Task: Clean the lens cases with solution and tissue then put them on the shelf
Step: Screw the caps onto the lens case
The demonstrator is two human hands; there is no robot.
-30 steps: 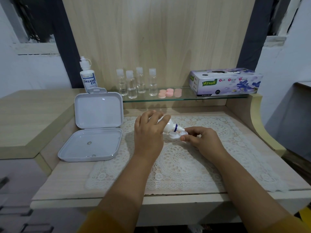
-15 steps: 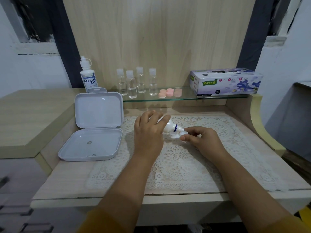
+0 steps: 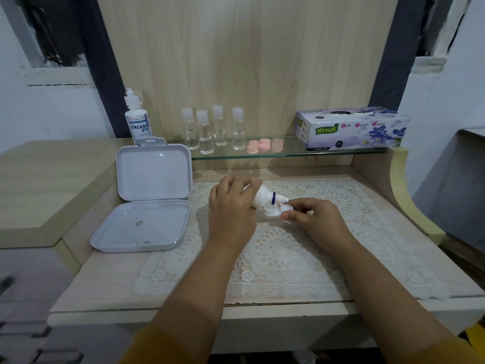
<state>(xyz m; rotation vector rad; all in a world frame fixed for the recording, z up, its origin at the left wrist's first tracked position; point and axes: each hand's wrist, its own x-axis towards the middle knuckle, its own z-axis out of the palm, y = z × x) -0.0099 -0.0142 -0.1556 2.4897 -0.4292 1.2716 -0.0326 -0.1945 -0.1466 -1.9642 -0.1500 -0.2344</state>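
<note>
My left hand grips a small white solution bottle with a blue ring, tipped so its nozzle points right and down over a white lens case. My right hand pinches the right end of that case, which rests on the lace mat. Pink lens case pieces lie on the glass shelf. A tissue box stands at the shelf's right end.
An open grey hinged box lies to the left of the mat. A Dream Eye bottle stands behind it. Several small clear bottles stand on the shelf's left part. A curved wooden side panel borders the right.
The bottle's nozzle has tilted slightly lower toward the case. Both hands have stayed in nearly the same place.
</note>
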